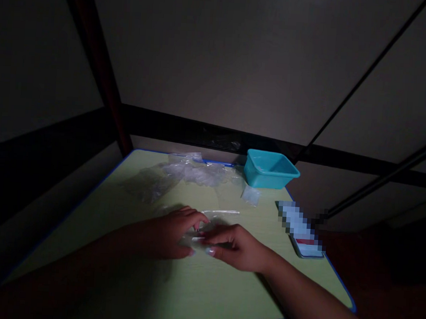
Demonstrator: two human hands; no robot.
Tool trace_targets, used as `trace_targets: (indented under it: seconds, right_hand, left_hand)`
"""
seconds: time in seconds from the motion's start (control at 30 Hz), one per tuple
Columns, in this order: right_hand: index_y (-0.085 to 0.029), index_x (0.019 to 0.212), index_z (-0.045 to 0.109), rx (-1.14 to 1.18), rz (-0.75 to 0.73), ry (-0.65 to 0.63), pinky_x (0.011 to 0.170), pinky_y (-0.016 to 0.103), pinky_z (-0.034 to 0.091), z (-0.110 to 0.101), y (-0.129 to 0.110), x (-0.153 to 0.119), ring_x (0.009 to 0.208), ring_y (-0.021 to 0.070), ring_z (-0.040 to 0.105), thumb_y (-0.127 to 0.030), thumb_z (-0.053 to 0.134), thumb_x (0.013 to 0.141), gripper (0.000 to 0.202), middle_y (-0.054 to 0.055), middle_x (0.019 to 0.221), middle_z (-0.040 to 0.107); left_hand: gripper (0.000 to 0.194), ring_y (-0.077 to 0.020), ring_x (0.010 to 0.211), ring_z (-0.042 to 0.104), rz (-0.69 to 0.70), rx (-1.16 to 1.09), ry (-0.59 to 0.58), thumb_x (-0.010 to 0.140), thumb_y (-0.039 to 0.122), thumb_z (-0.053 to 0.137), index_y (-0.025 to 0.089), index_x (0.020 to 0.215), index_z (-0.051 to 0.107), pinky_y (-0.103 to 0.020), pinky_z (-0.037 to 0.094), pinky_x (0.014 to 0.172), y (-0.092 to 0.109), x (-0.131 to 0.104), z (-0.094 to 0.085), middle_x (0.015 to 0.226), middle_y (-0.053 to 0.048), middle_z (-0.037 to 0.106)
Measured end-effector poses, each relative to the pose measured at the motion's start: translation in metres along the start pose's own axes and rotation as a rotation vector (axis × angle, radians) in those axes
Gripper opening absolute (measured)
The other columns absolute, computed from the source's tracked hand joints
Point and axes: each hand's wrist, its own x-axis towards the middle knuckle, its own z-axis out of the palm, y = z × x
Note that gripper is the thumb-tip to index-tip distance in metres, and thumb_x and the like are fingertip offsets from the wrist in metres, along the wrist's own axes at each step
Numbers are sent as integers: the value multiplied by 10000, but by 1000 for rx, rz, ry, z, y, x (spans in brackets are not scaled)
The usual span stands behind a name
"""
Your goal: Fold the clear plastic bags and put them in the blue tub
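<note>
Head view: the inspected desk [226, 295] has a pale yellow-green top with a blue edge, under dim light. The turquoise tub [271, 175], taken as the landmark, stands upright at the far right part of the desk, its open top facing up. The clear plastic wrap [220, 211] lies nearer the person than the tub and to its left, at the fingers of both hands. The left hand [179, 232] reaches over the wrap, palm down; its grip is apart, with a visible gap between thumb and forefinger. The right hand [240, 248] faces it, fingers at the near part of the wrap, thumb close below them; whether its grip is clamped on the wrap cannot be told. The two hands are close together. A heap of crumpled clear bags [197, 173] spreads to the left of the tub, with a thin blue item [218, 163] along the far edge behind it. A small clear packet [251, 195] lies just beside the tub on its near side. A phone [304, 232], partly masked by pixelation, lies flat nearer the person than the tub and to its right. Pale panels [222, 59] with dark trim rise behind the tub.
</note>
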Motion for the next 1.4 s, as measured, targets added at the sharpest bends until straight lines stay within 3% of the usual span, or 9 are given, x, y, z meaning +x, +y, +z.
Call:
trace_targets:
  seconds: [0.1, 0.2, 0.37, 0.63, 0.8, 0.97, 1.1, 1.23, 1.4]
  right_hand:
    - [-143, 961, 708, 126, 80, 78, 717, 275, 482, 3, 6, -1, 795, 177, 593, -516, 501, 894, 432, 33, 812, 668]
    - [-147, 1027, 708, 216, 125, 116, 771, 319, 496, 6, 11, -1, 856, 201, 614, -504, 546, 872, 422, 46, 869, 695]
    - [-142, 1068, 701, 316, 101, 119, 830, 337, 484, 8, 12, 1, 887, 196, 640, -451, 588, 862, 388, 69, 961, 710]
    - [-124, 1030, 697, 317, 129, 142, 787, 326, 495, 2, 10, 2, 850, 191, 653, -438, 621, 841, 374, 99, 963, 711]
    - [-142, 1064, 638, 181, 134, 154, 780, 302, 485, -20, 5, -1, 862, 170, 620, -354, 675, 806, 336, 69, 959, 673]
    - [-150, 916, 627, -6, 247, 41, 610, 242, 438, -45, 17, -7, 682, 139, 558, -350, 728, 746, 281, 20, 812, 628]
    - [-157, 845, 632, -162, 300, 1, 623, 245, 419, -57, 28, -11, 688, 150, 567, -282, 697, 764, 162, 16, 771, 637]
    - [-152, 811, 633, -166, 372, 19, 656, 249, 424, -63, 34, -11, 719, 159, 585, -269, 635, 801, 118, 30, 782, 658]
    - [-151, 768, 593, -222, 451, 116, 560, 214, 385, -65, 41, -9, 614, 123, 538, -302, 554, 855, 179, 1, 673, 615]
  left_hand:
    - [481, -235, 987, 548, -19, -17, 19, 633, 103, 520, 232, 1095, 563, -328, 435, 867, 1, 0, -2, 1038, -30, 597]
    - [444, -205, 877, 577, -67, -113, -14, 670, 100, 464, 210, 1086, 576, -294, 453, 771, 0, 0, -2, 952, -18, 615]
    - [204, -172, 771, 593, -86, -191, -50, 760, 262, 551, 185, 938, 612, -247, 443, 664, -3, 5, -4, 820, 5, 622]
    - [200, -170, 763, 657, -140, -291, -57, 754, 243, 583, 190, 923, 676, -231, 435, 654, -11, 8, -7, 814, 11, 712]
    - [227, -200, 792, 678, -233, -341, -74, 728, 282, 597, 189, 909, 696, -250, 454, 673, -13, 11, -12, 838, -3, 736]
    - [217, -195, 747, 657, -249, -297, -36, 710, 378, 627, 180, 779, 684, -239, 447, 654, -27, 15, -14, 748, -5, 710]
    - [256, -183, 682, 631, -271, -328, 13, 689, 431, 614, 183, 740, 644, -234, 437, 604, -34, 17, -12, 686, 5, 672]
    - [249, -181, 659, 610, -297, -298, 54, 682, 421, 589, 183, 734, 639, -239, 423, 594, -33, 18, -13, 654, 8, 649]
    - [258, -188, 678, 601, -317, -251, 101, 677, 420, 569, 181, 737, 646, -250, 417, 613, -32, 19, -14, 678, 0, 653]
